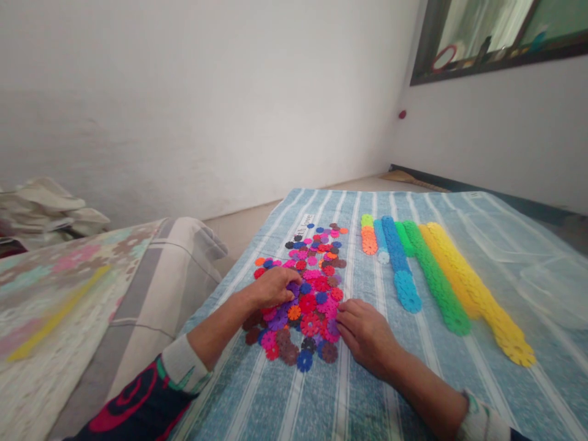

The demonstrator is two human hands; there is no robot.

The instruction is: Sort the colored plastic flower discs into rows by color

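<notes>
A loose heap of notched, flower-shaped plastic discs (310,321) in pink, red, purple, brown, blue and orange lies on the striped cloth. My left hand (275,288) reaches into the heap's left side, its thumb and fingers closed at a purple disc (294,286). At the heap's right edge rests my right hand (365,334), fingers bent together against the pink and purple discs; whatever is between them is hidden. Sorted overlapping rows lie to the right: a short lime-and-orange row (369,240), a blue row (397,260), a green row (434,282) and a yellow row (482,300).
Clear plastic bags (551,288) lie on the cloth (395,404) at the right. A bed or bench with a floral cover (68,288) and a yellow strip (59,313) stands left, across a gap. A white wall (229,104) rises behind; a window (500,37) is at upper right.
</notes>
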